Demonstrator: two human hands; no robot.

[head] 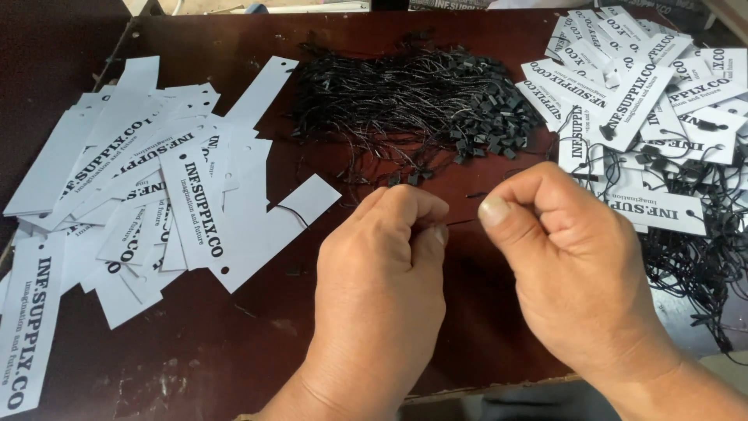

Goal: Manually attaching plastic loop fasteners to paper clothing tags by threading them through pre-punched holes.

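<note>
While both forearms come up from the near edge of the dark brown table [234, 343], the hands meet just above its middle, knuckles toward the camera. Taking the heap of black string loops [413, 101] at the far centre of the table as the landmark, everything else sorts around it. To its left sprawls the biggest pile, loose white paper tags [156, 187] with black lettering and punched holes, fanned over one another. To its right lies a second pile of white tags with strings already through them [639, 101], black cords trailing off toward the near right. Just nearer than the heap sit the two hands. The left hand [382, 273] is curled into a loose fist, thumb and forefinger pinched together. The right hand [569, 273] is curled the same way, its thumb laid flat with the nail up. Between the two pinches runs a single thin black string [460, 222], pulled nearly level and held at both ends, so the hands are close but not touching.
</note>
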